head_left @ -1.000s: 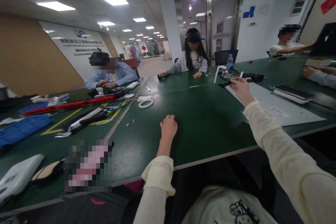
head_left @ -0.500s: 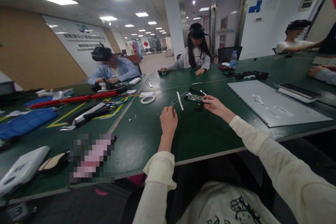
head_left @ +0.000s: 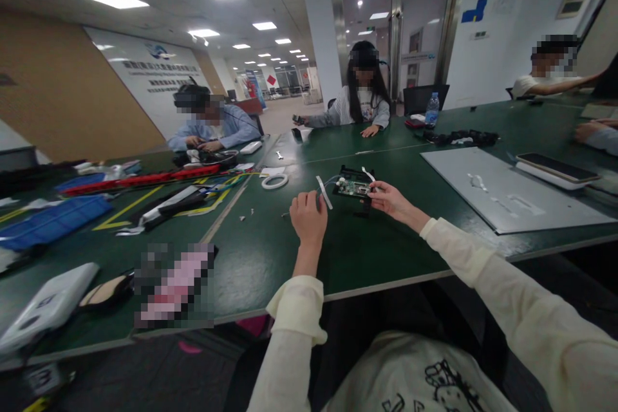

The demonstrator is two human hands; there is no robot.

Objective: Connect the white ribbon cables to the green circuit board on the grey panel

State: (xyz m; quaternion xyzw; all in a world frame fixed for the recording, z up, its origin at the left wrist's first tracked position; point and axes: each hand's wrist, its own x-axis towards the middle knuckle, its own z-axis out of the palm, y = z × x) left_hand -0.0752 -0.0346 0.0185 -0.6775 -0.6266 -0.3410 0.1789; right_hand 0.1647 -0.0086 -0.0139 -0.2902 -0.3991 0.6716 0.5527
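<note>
I'm seeing the right hand (head_left: 392, 201) clamping its fingers on the right edge of the circuit board (head_left: 354, 187), low over the counter (head_left: 251, 257). The left hand (head_left: 309, 219) is sitting just left of the board with its fingers curled together, nearest the white strip (head_left: 324, 192). The board's long axis is running from hand to hand.

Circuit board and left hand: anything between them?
Head view: a slanted white strip and a thin pale wire lie between the left hand and the circuit board, over the green table.
</note>
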